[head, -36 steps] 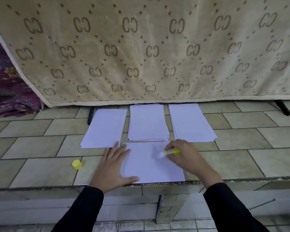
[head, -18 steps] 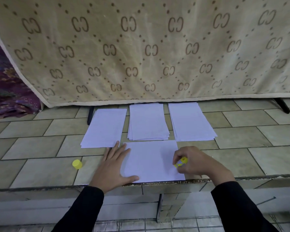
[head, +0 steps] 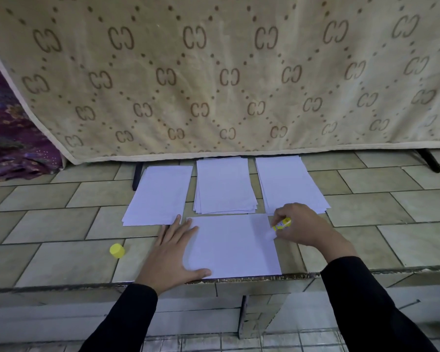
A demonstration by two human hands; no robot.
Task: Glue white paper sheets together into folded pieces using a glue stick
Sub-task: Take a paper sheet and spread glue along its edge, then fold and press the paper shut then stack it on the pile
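Three lots of white paper lie in a row at the back of the tiled ledge (head: pixel 61 224): a left pile (head: pixel 160 196), a middle stack (head: pixel 224 186) with its edges slightly fanned, and a right stack (head: pixel 287 184). In front of them, close to the ledge's near edge, a single front sheet (head: pixel 234 247) lies flat and lengthwise. The left hand (head: pixel 173 255) rests palm down across that sheet's left edge, its fingers straight and slightly spread, the thumb stretched out along the sheet's near edge; its fingertips reach just beside the near corner of the left pile. The right hand (head: pixel 305 227) is at the sheet's right edge, fingers curled and pinching a yellow glue stick (head: pixel 282 223), which tilts down to the left with its pale tip at the paper near the far right corner; the tip is blurred, so contact cannot be told for certain. A yellow cap (head: pixel 117 250) sits on the tiles to the left, well apart from the sheet. Both arms wear black sleeves (head: pixel 366 301). Behind the papers hangs a beige patterned blanket (head: pixel 214 72), with purple cloth (head: pixel 10 138) at the far left
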